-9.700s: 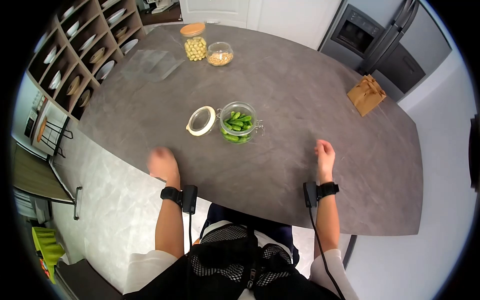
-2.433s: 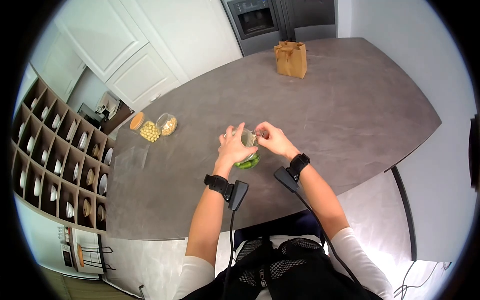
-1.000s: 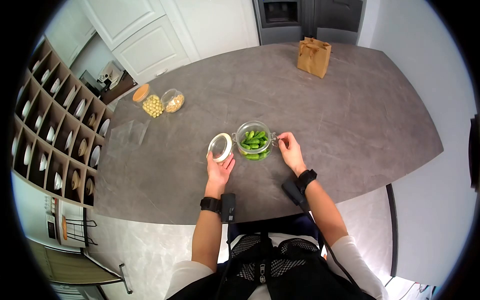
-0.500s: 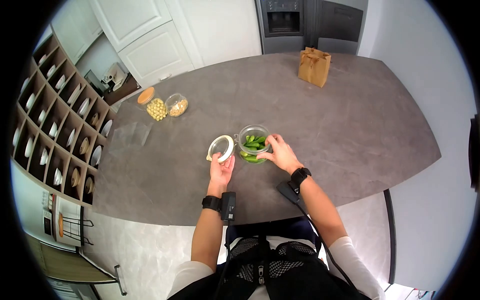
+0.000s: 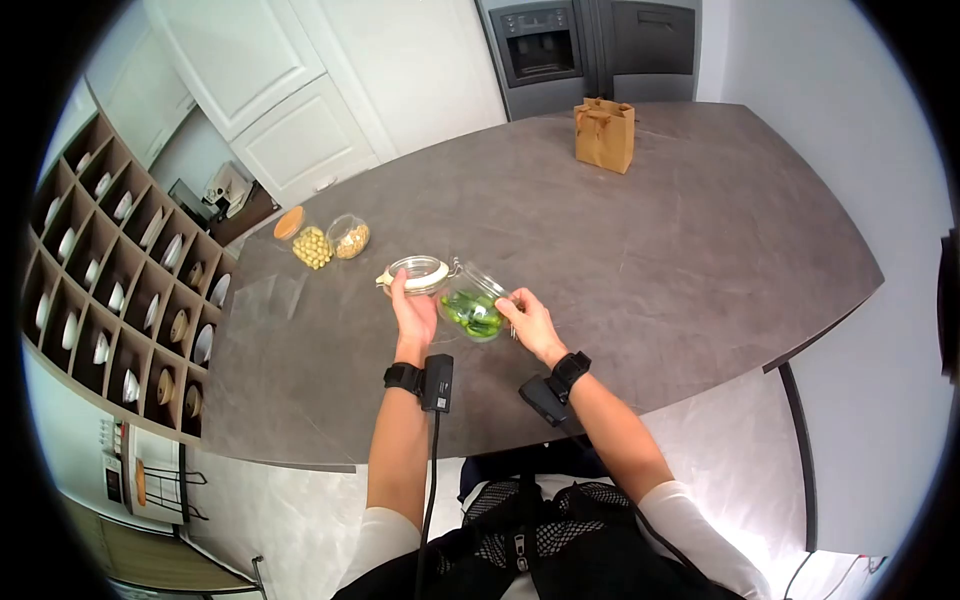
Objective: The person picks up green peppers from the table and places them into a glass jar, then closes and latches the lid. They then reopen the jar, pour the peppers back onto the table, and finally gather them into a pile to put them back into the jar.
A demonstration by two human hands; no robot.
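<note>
Left hand point(image 5: 413, 316): fingers closed on the near edge of the lid point(image 5: 418, 270), which is held flat and swung open, left of the jar mouth. Right hand point(image 5: 527, 320): fingers wrapped on the right wall of the jar point(image 5: 468, 308), firm grip. The jar is tilted, mouth far and up, gherkins point(image 5: 470, 315) slumped into the low near side. Can't tell if the base touches the table point(image 5: 640, 250) or is just above it. The lid looks joined to the jar by a wire hinge, too small to be sure.

Jar sits mid-table, near edge side, between both hands.

Judgement: the step in hand is handling the open jar at a tilt. To do it well, hold the lid back off the mouth, brace the jar wall low down, and tilt slowly so the gherkins and any liquid don't spill.

Far left: corked jar point(image 5: 312, 246) and a small jar point(image 5: 350, 237), touching or just beside. Far right: paper bag point(image 5: 604, 134), upright, well apart. Shelf point(image 5: 110, 290) with bowls at left.
</note>
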